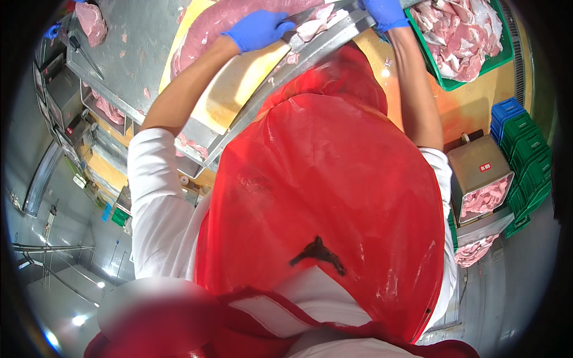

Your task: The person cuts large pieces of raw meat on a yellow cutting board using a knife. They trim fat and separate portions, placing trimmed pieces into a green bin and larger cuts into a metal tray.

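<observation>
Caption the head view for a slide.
Blue-gloved left hand over a long piece of meat, green meat crate at right.

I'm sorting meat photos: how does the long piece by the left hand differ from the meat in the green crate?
The long piece is one large, smooth length; the crate meat is a heap of smaller, irregular pieces. The long piece lies on a yellow board; the crate meat is in a green crate. Both are pinkish.

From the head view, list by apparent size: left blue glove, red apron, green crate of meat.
1. Red apron, probably closest to the camera
2. Green crate
3. Left blue glove
</observation>
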### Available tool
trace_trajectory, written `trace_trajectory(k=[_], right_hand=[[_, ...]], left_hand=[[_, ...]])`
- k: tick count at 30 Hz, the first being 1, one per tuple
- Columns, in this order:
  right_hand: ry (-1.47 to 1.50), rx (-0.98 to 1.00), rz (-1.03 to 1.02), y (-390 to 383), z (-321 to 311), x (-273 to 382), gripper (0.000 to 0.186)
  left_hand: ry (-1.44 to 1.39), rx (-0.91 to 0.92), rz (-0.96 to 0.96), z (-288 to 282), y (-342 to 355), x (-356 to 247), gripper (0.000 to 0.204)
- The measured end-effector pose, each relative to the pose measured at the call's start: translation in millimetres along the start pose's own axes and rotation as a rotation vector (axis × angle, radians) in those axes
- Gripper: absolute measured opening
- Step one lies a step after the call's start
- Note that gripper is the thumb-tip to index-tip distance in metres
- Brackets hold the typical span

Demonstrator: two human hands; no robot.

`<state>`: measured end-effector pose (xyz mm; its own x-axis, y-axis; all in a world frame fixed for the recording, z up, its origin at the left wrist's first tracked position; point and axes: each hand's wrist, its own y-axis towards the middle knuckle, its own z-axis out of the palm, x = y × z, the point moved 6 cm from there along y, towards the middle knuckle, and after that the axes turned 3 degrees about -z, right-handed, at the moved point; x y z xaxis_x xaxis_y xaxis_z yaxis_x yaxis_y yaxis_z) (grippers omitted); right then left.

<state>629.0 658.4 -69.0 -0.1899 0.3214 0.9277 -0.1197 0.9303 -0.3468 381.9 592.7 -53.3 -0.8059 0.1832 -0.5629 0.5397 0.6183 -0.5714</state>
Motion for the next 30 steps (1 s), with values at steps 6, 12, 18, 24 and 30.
trace_trajectory(k=[6, 12, 18, 24, 30], right_hand=[[-0.360, 0.283, 0.025, -42, 18, 5, 0.026], [-0.338, -0.138, -0.334, -75, 47, -19, 0.049], [-0.477, -0.206, -0.471, -85, 71, -20, 0.086], [-0.418, -0.188, -0.599, -84, 87, -20, 0.053], [-0.805, -0.163, -0.547, -76, 90, -38, 0.044]], left_hand=[[-0.089, -0.128, -0.056, 4, -26, 25, 0.039], [-0.022, -0.196, 0.009, 6, -50, 18, 0.036], [0.116, -0.253, 0.020, 9, -107, 39, 0.029], [-0.134, -0.383, -0.063, 13, -163, 48, 0.029], [-0.236, -0.397, -0.160, 17, -144, 57, 0.036]])
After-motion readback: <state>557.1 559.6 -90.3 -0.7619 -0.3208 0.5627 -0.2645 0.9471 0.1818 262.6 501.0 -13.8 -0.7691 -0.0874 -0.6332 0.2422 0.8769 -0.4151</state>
